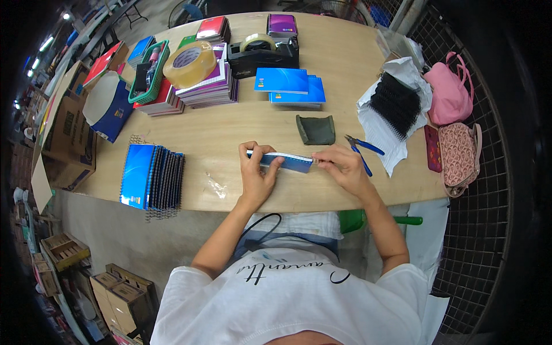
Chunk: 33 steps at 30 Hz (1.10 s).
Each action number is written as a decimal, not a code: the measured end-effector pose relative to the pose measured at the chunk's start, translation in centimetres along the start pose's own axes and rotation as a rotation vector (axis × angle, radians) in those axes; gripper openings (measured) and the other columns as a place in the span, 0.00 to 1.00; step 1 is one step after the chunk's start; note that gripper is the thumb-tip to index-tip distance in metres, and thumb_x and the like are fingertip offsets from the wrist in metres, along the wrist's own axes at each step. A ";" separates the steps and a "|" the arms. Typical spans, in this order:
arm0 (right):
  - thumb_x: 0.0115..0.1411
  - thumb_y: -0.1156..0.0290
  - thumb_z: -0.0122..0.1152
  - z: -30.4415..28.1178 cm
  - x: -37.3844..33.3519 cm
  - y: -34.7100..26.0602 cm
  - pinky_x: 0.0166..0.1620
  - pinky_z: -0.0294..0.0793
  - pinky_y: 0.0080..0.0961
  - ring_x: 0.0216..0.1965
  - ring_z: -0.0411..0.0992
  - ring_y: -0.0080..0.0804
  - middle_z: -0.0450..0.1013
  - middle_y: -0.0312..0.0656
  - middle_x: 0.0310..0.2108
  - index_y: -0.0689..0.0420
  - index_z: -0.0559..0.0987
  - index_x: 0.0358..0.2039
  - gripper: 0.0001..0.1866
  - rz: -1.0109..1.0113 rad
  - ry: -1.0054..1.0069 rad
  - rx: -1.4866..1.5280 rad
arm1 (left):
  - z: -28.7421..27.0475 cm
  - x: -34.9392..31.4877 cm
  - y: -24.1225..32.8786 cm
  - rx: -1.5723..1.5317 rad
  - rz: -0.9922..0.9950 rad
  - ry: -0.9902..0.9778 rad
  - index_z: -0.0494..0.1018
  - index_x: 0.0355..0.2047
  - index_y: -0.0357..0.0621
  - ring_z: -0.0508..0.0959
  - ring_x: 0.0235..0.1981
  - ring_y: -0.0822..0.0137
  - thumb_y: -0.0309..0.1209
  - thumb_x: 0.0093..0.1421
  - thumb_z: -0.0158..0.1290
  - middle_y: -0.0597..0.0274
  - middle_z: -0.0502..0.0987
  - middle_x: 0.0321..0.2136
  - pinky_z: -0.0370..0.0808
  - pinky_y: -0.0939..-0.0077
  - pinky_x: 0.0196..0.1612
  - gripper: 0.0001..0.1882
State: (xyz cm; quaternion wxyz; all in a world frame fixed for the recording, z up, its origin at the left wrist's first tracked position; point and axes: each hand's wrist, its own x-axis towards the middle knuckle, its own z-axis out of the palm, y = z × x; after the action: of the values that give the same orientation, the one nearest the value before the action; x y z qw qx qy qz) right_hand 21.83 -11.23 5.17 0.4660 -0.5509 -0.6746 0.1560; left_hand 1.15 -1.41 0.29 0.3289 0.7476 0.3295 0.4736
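Note:
My left hand (259, 175) grips a small blue notebook (294, 163) by its left part, thumb on the near face and fingers behind. Its row of punched holes faces up. At the notebook's right end, my right hand (343, 168) pinches the end of a spiral binding coil (315, 161), mostly hidden by the fingers. Beyond my hands lies a dark green curved holder (316, 130). Blue-handled cutting pliers (365, 147) rest just past my right hand, jaws spread. Two small piles of unbound blue notebooks (282, 80) lie farther back.
Finished spiral notebooks (138, 175) stand stacked at left. Black coils (397, 103) lie on white wrapping at right, beside a pink bag (451, 89) and a patterned pouch (459, 155). A tape dispenser (263, 57), tape roll (190, 64) and green basket (150, 72) are at the back.

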 end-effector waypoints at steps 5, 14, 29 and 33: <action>0.53 0.78 0.62 -0.4 0.1 -0.4 0.37 0.73 0.29 0.35 0.76 0.40 0.78 0.44 0.32 0.61 0.82 0.36 0.09 0.005 -0.045 -0.073 | -0.1 -0.1 0.5 0.010 -0.017 -0.012 0.71 0.33 0.38 0.65 0.41 0.60 0.28 0.53 0.62 0.58 0.65 0.35 0.66 0.70 0.44 0.12; 0.53 0.73 0.65 -0.5 0.4 -0.2 0.35 0.73 0.30 0.32 0.75 0.40 0.76 0.45 0.32 0.62 0.79 0.39 0.13 0.072 -0.155 -0.130 | 0.0 -0.1 0.7 0.020 0.024 -0.002 0.70 0.33 0.37 0.62 0.43 0.59 0.30 0.50 0.66 0.55 0.61 0.37 0.64 0.69 0.46 0.17; 0.55 0.56 0.62 0.3 2.5 -0.4 0.42 0.74 0.44 0.49 0.70 0.49 0.71 0.48 0.43 0.58 0.79 0.39 0.19 -0.017 -0.145 -0.534 | 0.1 -0.1 0.1 0.025 0.031 -0.004 0.71 0.34 0.36 0.63 0.43 0.57 0.29 0.46 0.69 0.52 0.60 0.40 0.67 0.67 0.42 0.20; 0.55 0.48 0.60 1.8 6.6 1.9 0.49 0.72 0.46 0.50 0.69 0.54 0.67 0.55 0.49 0.61 0.80 0.40 0.27 0.527 -0.126 -0.848 | 0.2 0.4 0.5 0.088 0.106 -0.022 0.69 0.34 0.38 0.63 0.41 0.58 0.31 0.42 0.71 0.54 0.61 0.37 0.66 0.67 0.42 0.24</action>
State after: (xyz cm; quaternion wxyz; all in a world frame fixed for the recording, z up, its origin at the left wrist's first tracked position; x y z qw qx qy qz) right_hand 21.74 -4.19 5.86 0.1043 -0.8329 -0.5433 0.0132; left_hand 1.57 -1.39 0.82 0.2737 0.7829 0.3065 0.4672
